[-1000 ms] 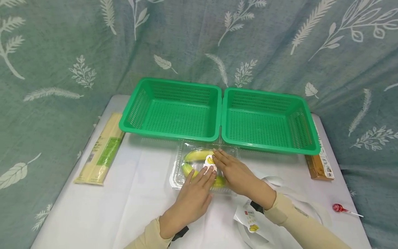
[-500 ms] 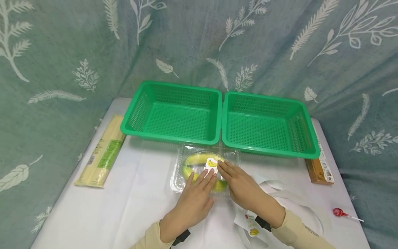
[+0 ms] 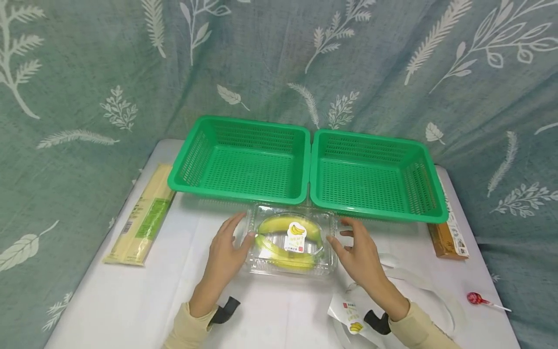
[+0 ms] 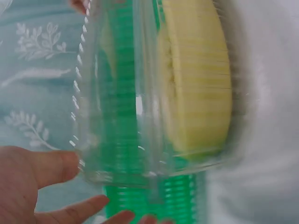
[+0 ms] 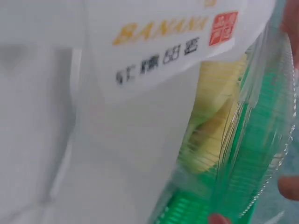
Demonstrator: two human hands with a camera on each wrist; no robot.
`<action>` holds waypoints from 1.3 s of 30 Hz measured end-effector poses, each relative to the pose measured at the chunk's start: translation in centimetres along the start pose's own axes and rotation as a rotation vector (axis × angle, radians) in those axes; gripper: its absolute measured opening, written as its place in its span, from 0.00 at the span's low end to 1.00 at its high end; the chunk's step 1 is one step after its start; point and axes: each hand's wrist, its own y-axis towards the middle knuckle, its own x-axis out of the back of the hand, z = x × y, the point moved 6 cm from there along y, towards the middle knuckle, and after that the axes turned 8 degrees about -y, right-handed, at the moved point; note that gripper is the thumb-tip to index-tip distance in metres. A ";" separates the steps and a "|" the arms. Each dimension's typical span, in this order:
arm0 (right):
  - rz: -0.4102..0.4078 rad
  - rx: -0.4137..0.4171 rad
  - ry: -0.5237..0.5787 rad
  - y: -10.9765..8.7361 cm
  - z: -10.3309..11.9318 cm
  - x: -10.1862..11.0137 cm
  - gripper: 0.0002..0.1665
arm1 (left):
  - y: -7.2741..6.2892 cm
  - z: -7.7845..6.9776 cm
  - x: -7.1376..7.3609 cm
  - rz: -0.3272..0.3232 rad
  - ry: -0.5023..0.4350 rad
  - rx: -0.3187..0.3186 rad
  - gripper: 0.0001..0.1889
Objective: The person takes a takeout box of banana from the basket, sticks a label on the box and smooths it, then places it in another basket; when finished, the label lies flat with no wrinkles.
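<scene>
A clear plastic clamshell box (image 3: 283, 269) with yellow bananas (image 3: 285, 223) inside sits in front of two green baskets, its lid down. On top of the lid is a white banana sticker (image 3: 296, 236). My left hand (image 3: 224, 254) is at the box's left side, fingers spread and thumb at the edge. In the left wrist view, that thumb (image 4: 63, 168) lies right at the box's ridged rim. My right hand (image 3: 359, 252) flanks the opposite side, thumb tip over the rim and fingers apart. Neither hand's fingers are curled round the box.
Two green baskets, left (image 3: 237, 195) and right (image 3: 375, 211), stand side by side at the back. A noodle-like packet (image 3: 141, 213) lies left. At right are a brown box (image 3: 448, 242) and a red lollipop (image 3: 475, 298). A sticker backing sheet (image 3: 350, 312) lies near my right forearm.
Both hands have left the sticker on the lid, parted, and moved out to the box's left and right sides. The sticker now shows whole.
</scene>
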 end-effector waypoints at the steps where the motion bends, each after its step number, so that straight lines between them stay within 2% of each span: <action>1: 0.054 -0.041 0.028 0.0 -0.4 -0.4 0.43 | 0.1 0.5 0.0 0.023 -0.018 0.018 0.31; 3: 0.167 -0.112 0.077 -0.1 -1.0 -1.2 0.51 | 0.3 1.2 0.0 0.064 -0.063 0.038 0.30; 5: 0.258 -0.162 0.125 -0.3 -1.4 -1.9 0.54 | 0.3 1.6 -0.1 0.094 -0.093 0.057 0.29; 8: 0.308 -0.197 0.176 -0.4 -1.7 -2.3 0.52 | 0.4 1.8 -0.2 0.114 -0.121 0.087 0.29; 13: 0.302 -0.211 0.198 -0.3 -1.8 -2.3 0.50 | 0.5 2.0 -0.2 0.122 -0.146 0.124 0.28; 21: 0.278 -0.208 0.159 -0.5 -1.7 -2.0 0.49 | 0.4 1.6 -0.1 0.133 -0.175 0.097 0.28; 24: 0.278 -0.192 0.129 -1.1 -1.3 -1.7 0.49 | -0.2 1.3 0.5 0.174 -0.179 0.098 0.29; 27: 0.274 -0.173 0.117 -2.0 -0.5 -1.0 0.49 | -1.2 0.6 1.7 0.252 -0.175 0.093 0.33; 31: 0.265 -0.159 0.127 -3.5 0.6 0.9 0.48 | -2.6 -0.8 3.3 0.377 -0.217 0.066 0.37; 34: 0.238 -0.127 0.129 -4.0 1.7 3.0 0.47 | -2.9 -2.4 3.9 0.431 -0.276 0.016 0.39; 36: 0.203 -0.084 0.120 -3.7 2.4 4.7 0.47 | -2.5 -3.5 4.0 0.445 -0.315 -0.035 0.40; 39: 0.136 -0.026 0.079 -2.6 2.8 7.2 0.47 | -1.2 -5.1 3.5 0.436 -0.347 -0.093 0.40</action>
